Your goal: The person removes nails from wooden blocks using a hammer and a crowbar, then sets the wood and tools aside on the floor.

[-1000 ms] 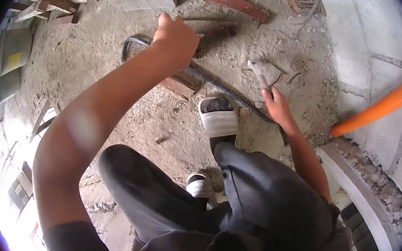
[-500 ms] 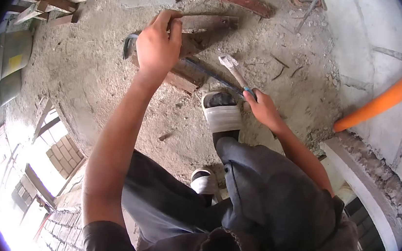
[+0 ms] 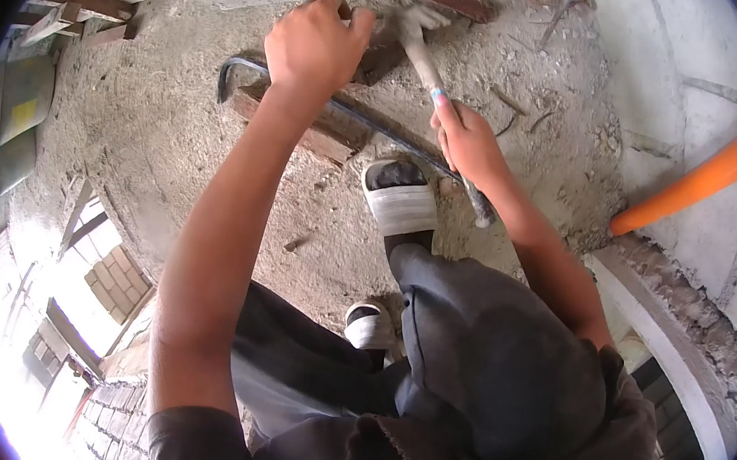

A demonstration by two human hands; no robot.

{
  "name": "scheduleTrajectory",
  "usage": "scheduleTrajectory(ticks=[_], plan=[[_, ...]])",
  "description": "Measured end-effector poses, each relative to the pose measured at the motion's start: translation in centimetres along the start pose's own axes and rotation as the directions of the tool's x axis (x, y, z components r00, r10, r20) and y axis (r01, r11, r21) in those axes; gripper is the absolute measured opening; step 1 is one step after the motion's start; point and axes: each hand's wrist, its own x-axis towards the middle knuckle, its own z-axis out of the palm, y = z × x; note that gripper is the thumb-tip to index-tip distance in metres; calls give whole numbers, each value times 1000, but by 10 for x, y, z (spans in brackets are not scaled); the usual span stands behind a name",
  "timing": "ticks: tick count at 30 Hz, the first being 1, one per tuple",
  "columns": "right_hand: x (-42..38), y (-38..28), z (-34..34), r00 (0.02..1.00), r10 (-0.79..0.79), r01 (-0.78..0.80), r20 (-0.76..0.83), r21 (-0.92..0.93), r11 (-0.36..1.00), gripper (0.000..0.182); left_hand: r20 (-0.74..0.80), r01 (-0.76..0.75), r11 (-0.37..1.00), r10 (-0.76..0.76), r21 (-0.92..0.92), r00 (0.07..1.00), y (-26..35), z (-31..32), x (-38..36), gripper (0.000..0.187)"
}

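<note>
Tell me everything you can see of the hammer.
The hammer has a pale handle with a coloured band and a dark end. The right hand grips the handle, its end sticking out behind. The greyish head, blurred, points forward beside the left hand; whether it touches anything, and its material, are unclear.

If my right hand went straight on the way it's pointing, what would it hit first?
Your right hand would probably meet the dark wood beside your left hand, hammer first; blur makes depth unclear.
</note>
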Motion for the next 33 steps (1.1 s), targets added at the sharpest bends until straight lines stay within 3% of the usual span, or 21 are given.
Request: scheduleTrajectory(ticks=[3, 5, 6, 8, 9, 10, 12, 15, 16, 19, 20, 21, 23, 25, 27, 29, 31, 33], plan=[[-2, -5, 1, 998, -54, 55, -39, 32, 998, 59, -37, -9, 1000, 10, 11, 999, -2, 5, 1, 37], [1, 12, 13, 980, -165, 154, -112, -102, 983, 57, -63, -26, 1000, 26, 13, 998, -3, 8, 1, 36], [4, 18, 15, 979, -170, 159, -109, -102, 982, 57, -88, -40, 999, 42, 16, 995, -4, 8, 2, 36], [7, 21, 15, 996, -67, 47, -64, -283, 958, 51, -54, -40, 999, 41, 26, 998, 10, 7, 0, 35], [9, 18, 13, 996, -70, 50, -61, -285, 957, 51, -12, -40, 999, 40, 32, 999, 15, 6, -1, 34], [3, 7, 10, 992, -93, 72, -86, -221, 973, 53, -82, -82, 997, 82, 11, 993, 13, 14, 0, 33], [-6, -5, 8, 978, -153, 140, -143, -94, 986, 54, -73, -65, 998, 66, 19, 995, 14, 13, 4, 32], [-1, 20, 22, 987, -107, 90, -117, -141, 986, 56, -88, -58, 998, 59, 15, 994, 12, 15, 3, 33], [1, 20, 20, 997, -71, 66, -15, -226, 972, 59, -77, -63, 998, 64, 15, 995, 13, 14, 0, 33], [3, 18, 23, 989, -142, 121, -48, -305, 945, 61, -139, -84, 995, 89, 44, 986, 17, 14, 9, 33], [-2, 12, 24, 987, -139, 114, -84, -255, 960, 61, -170, -92, 993, 104, 75, 980, 17, 18, 2, 33], [-11, 17, 33, 990, -116, 93, -78, -249, 964, 61, -46, -14, 1000, 13, -21, 999, 11, 17, 5, 29], [-9, 22, 41, 953, -224, 221, -205, -40, 974, 60, -119, -4, 999, -1, -47, 993, -2, 15, 5, 30], [-2, 30, 41, 971, -196, 181, -133, -121, 976, 59, -95, -5, 1000, 2, -30, 996, -3, 17, -2, 30], [11, 32, 41, 982, -185, 162, -30, -361, 918, 57, -94, -4, 1000, 3, -18, 996, -3, 16, 6, 30], [-3, 23, 44, 987, -160, 144, -31, -296, 944, 58, -241, -54, 998, 47, -25, 969, -6, 25, 1, 27], [-8, 20, 46, 952, -257, 232, -166, -156, 960, 61, -175, -62, 992, 42, -111, 984, -14, 24, 4, 27], [-3, 37, 45, 966, -224, 198, -128, -185, 963, 61, -164, -14, 997, 2, -71, 987, -12, 20, 1, 27]])
